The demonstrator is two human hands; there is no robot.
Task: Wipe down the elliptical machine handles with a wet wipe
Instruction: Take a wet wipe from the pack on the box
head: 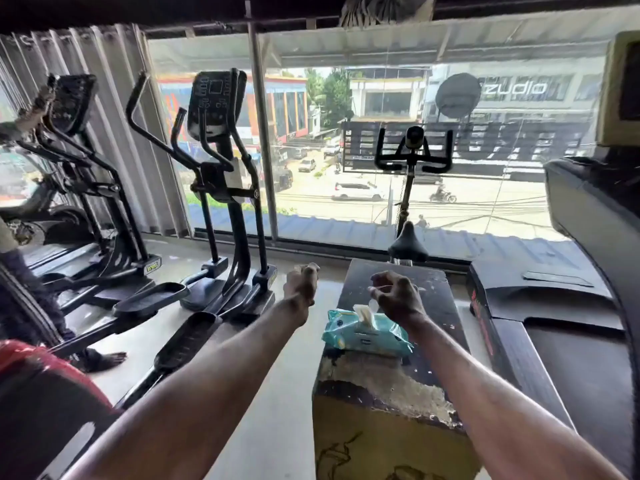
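A light blue pack of wet wipes (365,332) lies on a worn dark box (429,306), with a white wipe (363,311) sticking up from its opening. My right hand (394,294) hovers just above and right of the pack, fingers loosely curled, holding nothing that I can see. My left hand (300,284) hangs over the floor left of the box, fingers curled and empty. The black elliptical machine (221,161) stands ahead on the left, its long handles (145,109) raised beside the console.
A second elliptical (79,143) stands further left by the shutter wall. A spin bike (412,157) faces the big window. A treadmill (571,289) fills the right side. A person's bare foot (104,358) is on the floor at left.
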